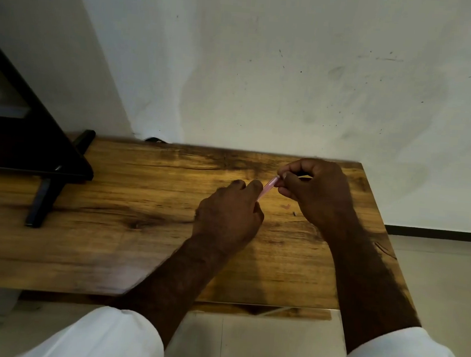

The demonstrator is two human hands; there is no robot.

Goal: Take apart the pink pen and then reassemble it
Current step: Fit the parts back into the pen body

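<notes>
we hold the pink pen (267, 187) above the wooden surface (139, 227), tilted, between both hands. our left hand (229, 216) is closed around its lower barrel; our right hand (313, 190) pinches the upper end with its fingertips (283, 176). two small bits (290, 209) lie on the wood below, too small to name. likely we're working that end piece, so we should keep the barrel steady, turn gently along its axis, and stay low over the wood.

Wooden table (143, 244), black monitor stand (45, 193) and tiny dark piece (294, 213) on it.
</notes>
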